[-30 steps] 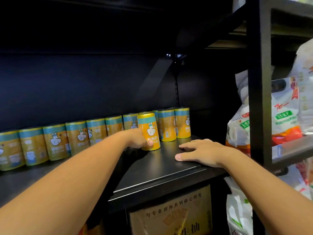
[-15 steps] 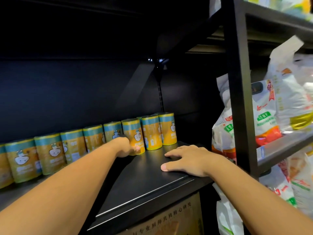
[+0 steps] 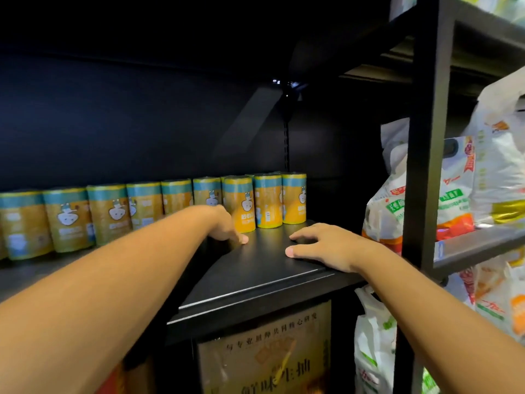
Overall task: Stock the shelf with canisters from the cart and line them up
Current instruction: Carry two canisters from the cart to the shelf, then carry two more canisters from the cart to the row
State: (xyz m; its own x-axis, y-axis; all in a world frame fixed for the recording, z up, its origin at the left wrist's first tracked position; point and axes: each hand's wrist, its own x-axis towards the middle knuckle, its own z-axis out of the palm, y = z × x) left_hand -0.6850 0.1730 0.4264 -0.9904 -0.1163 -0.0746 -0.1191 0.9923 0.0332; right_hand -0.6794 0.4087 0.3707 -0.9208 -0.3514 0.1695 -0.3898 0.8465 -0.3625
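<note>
Resting its fingertips on the shelf, my left hand holds nothing. The fingers are loosely bent and point down at the dark board, just in front of the nearest canister. I cannot tell whether my knuckles touch its lower edge. My right hand lies flat and spread on the same board, near the front lip, apart from any tin.

That canister stands upright in the row of canisters that runs along the back of the shelf. Two more stand to its right, and the long run goes off to the left. To my eye its foot sits a shade forward of its neighbours, so the lining-up may not be quite finished.

The risk is in drawing the left hand away. A careless lift could catch the tin's base with a knuckle and tip it. The tins stand shoulder to shoulder, so one fall could knock others over. Pushing too hard to square it could skew the tins beside it.

To the right, past the black upright, stand stacked bags.
</note>
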